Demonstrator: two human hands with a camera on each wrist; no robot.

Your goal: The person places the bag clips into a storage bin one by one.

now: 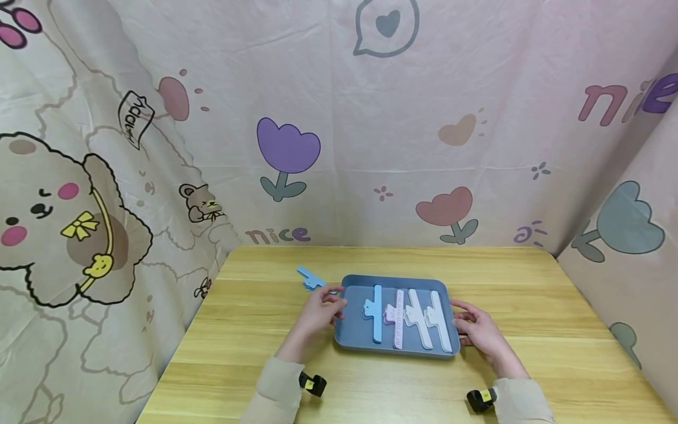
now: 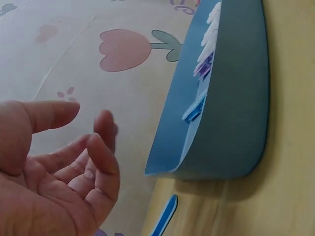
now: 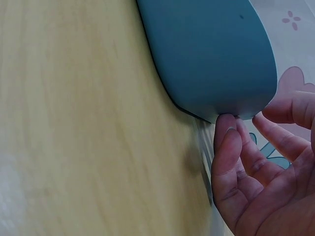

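Note:
A blue-grey tray [image 1: 352, 338] rests on the wooden table, with a light blue ruler clip [image 1: 377, 315], a light purple one [image 1: 399, 321] and two white ones, a middle white clip [image 1: 421, 321] and a right-hand white clip [image 1: 439, 321], side by side in it. My left hand [image 1: 320, 309] is at the tray's left end; in the left wrist view its loosely bent fingers [image 2: 103, 162] hold nothing and stand apart from the wall. My right hand [image 1: 479, 330] touches the right end, its fingertips [image 3: 225, 125] against the outer wall and the thumb near the rim.
Behind my left hand, another light blue clip [image 1: 311, 278] lies on the wooden table [image 1: 254, 330], outside the tray's back left corner. A printed curtain [image 1: 339, 118] hangs along the table's back and both sides.

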